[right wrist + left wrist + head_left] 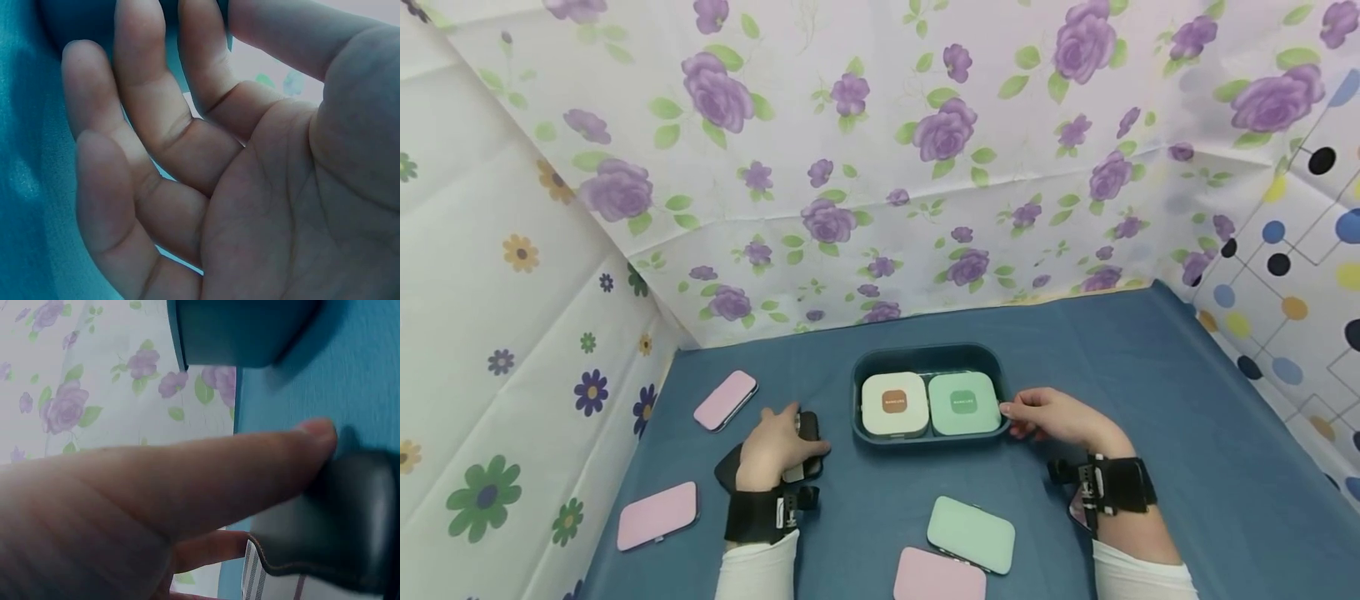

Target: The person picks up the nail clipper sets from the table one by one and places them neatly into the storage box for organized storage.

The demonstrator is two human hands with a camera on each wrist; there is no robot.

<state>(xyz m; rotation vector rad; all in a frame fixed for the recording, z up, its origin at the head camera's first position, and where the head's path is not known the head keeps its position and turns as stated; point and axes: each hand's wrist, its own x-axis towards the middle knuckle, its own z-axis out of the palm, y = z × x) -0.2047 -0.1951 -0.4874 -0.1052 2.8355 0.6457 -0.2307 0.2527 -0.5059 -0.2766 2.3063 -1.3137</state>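
Where the left hand [772, 450] reaches over the left part of the blue table [850, 517], I see its thumb and fingers bent about a dark leather-like case [809, 425], gripping it from two sides; my left wrist view shows stitching along its edge and a striped lining. A dark flat piece [727, 468] pokes out left of that hand, and I cannot tell whether it belongs to the same case.

Over on the right, the right hand [1060, 417] pinches the right rim of a dark blue tray [928, 441] with thumb and forefinger, its other fingers loosely curled outside the wall. The tray stands at the far middle of the table; in it I have a white square case [895, 402] on the left and a mint square case [964, 402] on the right, side by side.

Nearer to me lies a mint oblong case [972, 534], with a pink oblong case [940, 577] just beside it at the near edge. At the left I find a far pink case [726, 400] and a near pink case [657, 516]. Behind everything hangs a purple-flowered cloth [887, 142].
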